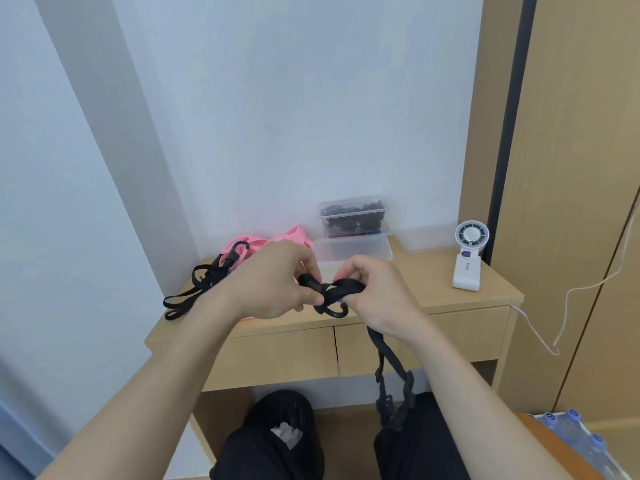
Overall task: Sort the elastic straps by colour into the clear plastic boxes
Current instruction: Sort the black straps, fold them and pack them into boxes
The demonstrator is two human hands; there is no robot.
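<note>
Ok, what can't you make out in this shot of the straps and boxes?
Head view only.
Pink straps: mostly behind the left hand.
Held black strap: part hidden inside the right hand; lower end blends into dark trousers.
Top box: dark contents too small to identify.

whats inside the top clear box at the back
Dark, tangled pieces fill the top clear box, probably black straps; its cloudy walls hide their detail and count.

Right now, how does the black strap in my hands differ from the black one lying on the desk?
The held strap is gripped by the left hand and right hand; the desk strap lies untouched. The held strap's tail hangs below the desk; the desk strap rests on it. Both are black with hooks.
</note>
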